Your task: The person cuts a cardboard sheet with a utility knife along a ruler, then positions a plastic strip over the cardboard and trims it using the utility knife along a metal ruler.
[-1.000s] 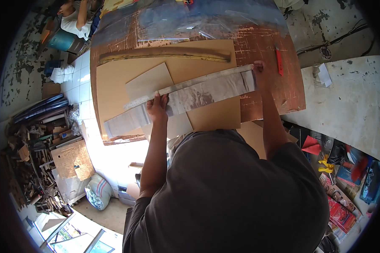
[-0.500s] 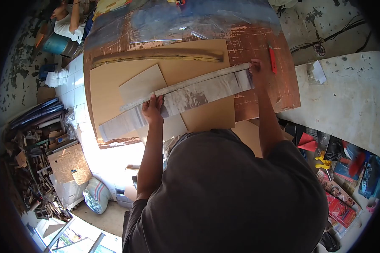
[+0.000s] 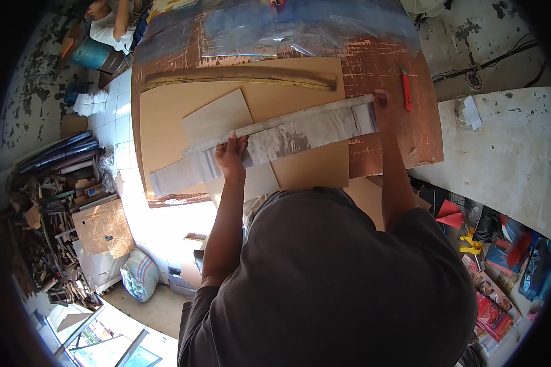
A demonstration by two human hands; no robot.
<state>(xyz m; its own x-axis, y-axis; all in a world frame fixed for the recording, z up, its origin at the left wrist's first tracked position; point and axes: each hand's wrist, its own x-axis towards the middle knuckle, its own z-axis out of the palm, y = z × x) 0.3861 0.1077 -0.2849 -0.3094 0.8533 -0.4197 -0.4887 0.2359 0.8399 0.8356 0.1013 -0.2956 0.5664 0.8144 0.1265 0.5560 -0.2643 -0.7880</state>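
A long ruler (image 3: 312, 113) lies slanted along the upper edge of a grey patterned strip (image 3: 324, 130). My left hand (image 3: 231, 158) is closed at the ruler's left part, its thumb on the ruler and its fingers over the strip. At the right end, my right hand (image 3: 382, 103) closes on the ruler's tip, close to the strip's end. Underneath are a grey board piece (image 3: 217, 115) and a large brown cardboard sheet (image 3: 312, 168). Whether the fingers reach under the strip is hidden.
A brownish-yellow bar (image 3: 239, 77) lies across the cardboard's far part. To the right, a red cutter (image 3: 407, 92) rests on the scratched brown table (image 3: 422, 134). Clear plastic sheeting (image 3: 306, 27) covers the far end. Another person (image 3: 113, 27) is at the far left.
The whole view has shifted slightly, so things appear a little further right. Both hands keep their places on the ruler and strip.
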